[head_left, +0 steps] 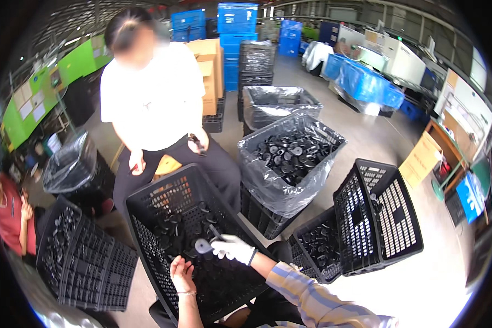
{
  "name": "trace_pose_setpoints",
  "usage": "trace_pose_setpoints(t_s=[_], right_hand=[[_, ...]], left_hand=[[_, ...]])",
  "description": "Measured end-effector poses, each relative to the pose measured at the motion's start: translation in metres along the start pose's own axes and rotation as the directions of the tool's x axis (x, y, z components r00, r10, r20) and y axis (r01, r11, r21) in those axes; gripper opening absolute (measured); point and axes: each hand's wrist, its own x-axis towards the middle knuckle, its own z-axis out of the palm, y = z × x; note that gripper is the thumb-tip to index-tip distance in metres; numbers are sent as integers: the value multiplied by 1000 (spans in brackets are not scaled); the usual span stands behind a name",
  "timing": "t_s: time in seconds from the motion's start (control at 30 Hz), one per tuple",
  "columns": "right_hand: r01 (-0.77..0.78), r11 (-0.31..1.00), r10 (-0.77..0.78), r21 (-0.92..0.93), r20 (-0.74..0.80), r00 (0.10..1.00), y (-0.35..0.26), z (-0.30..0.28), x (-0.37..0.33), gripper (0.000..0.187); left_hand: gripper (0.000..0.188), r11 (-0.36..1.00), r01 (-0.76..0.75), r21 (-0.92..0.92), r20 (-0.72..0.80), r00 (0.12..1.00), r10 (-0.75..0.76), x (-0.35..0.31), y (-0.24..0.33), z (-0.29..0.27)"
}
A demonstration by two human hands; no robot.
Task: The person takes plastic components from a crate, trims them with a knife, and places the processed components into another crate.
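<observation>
My right hand, in a white glove, is closed over the crate. At its fingertips is a round dark plastic part with a small hole in its middle. A thin dark stick-like piece also juts up from these fingers; whether it belongs to the round part I cannot tell. My left hand, bare and with a band at the wrist, is just left of it, its fingers loosely bent and apart with nothing visible in them. Both are above a black slatted crate holding many black plastic parts.
Across the crate sits a person in white, a dark object in one hand. A plastic-lined crate of black parts stands ahead right. More crates are at right, another at left. Someone in red is far left.
</observation>
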Motion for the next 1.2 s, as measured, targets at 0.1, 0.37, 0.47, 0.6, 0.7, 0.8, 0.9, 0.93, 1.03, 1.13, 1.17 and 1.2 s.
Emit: trace_pose_setpoints(t_s=[0.1,0.37,0.47,0.6,0.7,0.8,0.9,0.93,1.03,1.13,1.17,1.2], right_hand=[[237,779,-273,581,-27,962,-36,-34,-3,24],[148,460,-488,875,110,866,-46,-49,13,28],[-1,663,-83,749,76,994,6,-9,27,24],[19,881,-101,474,148,984,40,13,41,31],[-76,889,16,451,136,991,47,14,43,32],[-195,816,71,545,240,968,43,11,43,31],[-132,832,52,539,161,986,40,7,41,30],[-144,814,67,563,155,986,39,5,40,29],[-165,813,77,558,178,981,33,4,37,26],[-179,806,78,564,198,977,28,9,36,27],[-197,801,108,565,187,976,27,11,36,28],[-178,791,70,586,203,977,27,13,35,28]], left_hand=[[26,996,91,-19,-4,996,-91,4,-1,-5],[24,984,162,75,114,979,-170,-1,-14,5],[23,954,214,211,200,946,-257,-4,-18,4],[24,827,224,515,264,877,-402,-3,-37,-3],[22,693,-6,721,392,828,-401,7,-68,-20],[23,503,-194,842,462,739,-490,22,-105,-56],[25,423,146,894,253,614,-748,39,-144,-90],[28,318,350,881,86,544,-835,45,-154,-98],[35,-168,-188,968,-59,478,-876,64,-162,-108],[38,-263,-278,924,-36,621,-783,76,-152,-120],[38,-279,-285,917,-13,677,-736,78,-150,-124],[39,-306,-293,906,6,731,-682,78,-151,-127]])
